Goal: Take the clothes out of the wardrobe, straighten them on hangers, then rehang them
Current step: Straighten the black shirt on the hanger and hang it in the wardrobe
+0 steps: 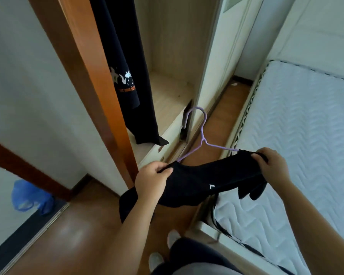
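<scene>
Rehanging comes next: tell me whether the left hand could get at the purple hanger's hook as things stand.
Probably, once it lets go: the left hand grips the black garment, but the purple hanger's hook juts out bare.

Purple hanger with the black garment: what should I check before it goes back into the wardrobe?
1. Grip of the left hand on one end of the black garment: ok.
2. Grip of the right hand on the other end: ok.
3. Garment straight on the purple hanger: not ok, it is bunched and folds hang below.
4. The hook clear of fabric: ok.
5. The wardrobe open, with space beside the hanging dark garment: ok.
6. Rail within reach: cannot tell, it is out of view.
</scene>
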Demonstrator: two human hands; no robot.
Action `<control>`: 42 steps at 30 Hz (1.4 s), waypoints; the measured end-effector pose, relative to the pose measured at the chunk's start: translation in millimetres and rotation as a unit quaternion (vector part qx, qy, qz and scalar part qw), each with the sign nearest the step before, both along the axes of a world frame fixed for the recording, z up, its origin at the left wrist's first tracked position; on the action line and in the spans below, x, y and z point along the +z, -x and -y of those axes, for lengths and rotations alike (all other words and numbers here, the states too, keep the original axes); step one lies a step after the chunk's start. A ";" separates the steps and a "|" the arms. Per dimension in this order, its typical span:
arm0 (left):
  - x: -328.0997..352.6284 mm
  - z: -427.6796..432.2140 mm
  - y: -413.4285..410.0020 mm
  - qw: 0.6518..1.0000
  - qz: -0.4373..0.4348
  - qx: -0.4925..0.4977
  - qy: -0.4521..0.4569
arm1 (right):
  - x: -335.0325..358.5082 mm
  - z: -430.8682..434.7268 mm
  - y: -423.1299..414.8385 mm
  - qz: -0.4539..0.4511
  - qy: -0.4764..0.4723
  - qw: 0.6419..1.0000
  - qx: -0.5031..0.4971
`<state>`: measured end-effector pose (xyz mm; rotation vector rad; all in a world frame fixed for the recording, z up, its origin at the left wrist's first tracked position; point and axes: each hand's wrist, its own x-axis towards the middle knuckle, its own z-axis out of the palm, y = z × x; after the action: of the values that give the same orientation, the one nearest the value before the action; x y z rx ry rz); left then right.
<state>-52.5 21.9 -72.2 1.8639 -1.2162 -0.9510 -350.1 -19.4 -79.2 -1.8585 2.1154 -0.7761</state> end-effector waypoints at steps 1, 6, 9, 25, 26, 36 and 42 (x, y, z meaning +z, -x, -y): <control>0.3 6.5 2.8 1.000 0.006 -0.012 0.004 | -1.2 -1.2 3.2 0.004 -0.003 1.000 -0.016; 0.4 32.8 11.0 0.999 0.033 -0.033 0.022 | -11.4 5.3 11.7 0.017 -0.002 0.998 -0.055; 1.1 48.1 11.2 0.997 0.052 -0.032 0.040 | -20.3 19.7 11.3 0.020 0.003 0.998 -0.061; 62.6 289.9 103.1 0.936 0.160 0.022 0.313 | 37.7 266.8 92.2 0.053 0.139 0.984 -0.094; 72.1 309.9 110.3 0.935 0.152 0.013 0.321 | 48.9 278.8 101.4 0.045 0.141 0.984 -0.103; 147.8 486.1 108.4 0.941 0.019 -0.050 0.333 | 167.5 394.1 117.0 -0.030 0.176 0.983 -0.046; 195.9 528.2 50.5 0.936 0.033 -0.017 0.349 | 209.6 441.5 76.9 -0.017 0.143 0.984 0.108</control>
<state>-102.9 -506.3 123.6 1.3103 -1.3964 -0.3828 -427.0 -460.9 130.4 -2.2151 1.8568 -1.0466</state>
